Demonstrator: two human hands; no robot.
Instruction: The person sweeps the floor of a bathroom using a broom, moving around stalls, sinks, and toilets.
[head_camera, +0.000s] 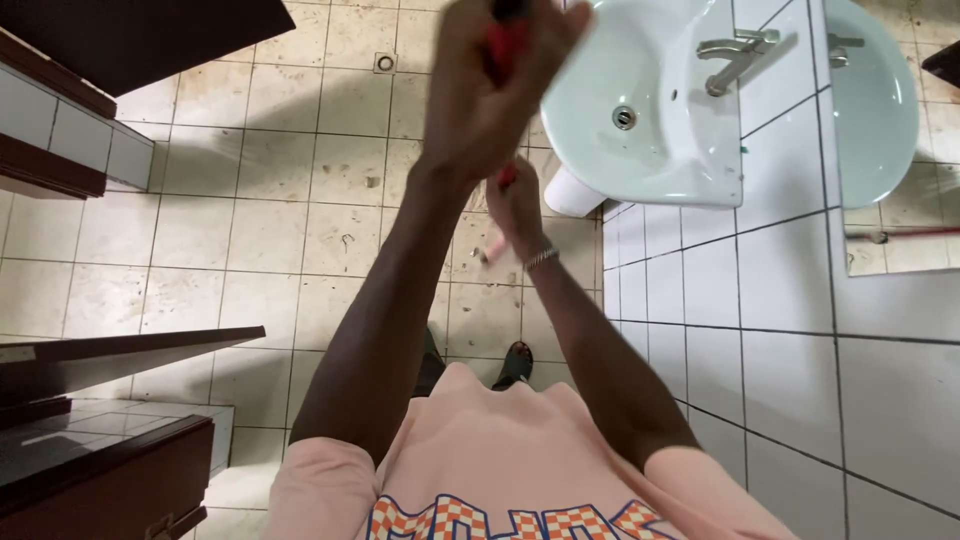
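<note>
I look straight down at a tiled bathroom floor. My left hand (490, 90) is raised near the camera and closed around the upper part of a red stick handle (507, 45). Lower down, my right hand (515, 205), with a metal bracelet on its wrist, grips the same handle where a bit of red shows. The handle's far end is hidden behind my hands and arms. A pale green washbasin (640, 110) with a metal tap (735, 55) hangs on the wall just right of my hands.
A white-tiled wall (780, 340) runs down the right side with a mirror (890, 130). Dark wooden door panels (110, 365) and frames stand at left. A floor drain (385, 63) lies at the top. My sandalled foot (515, 362) rests on the beige tiles.
</note>
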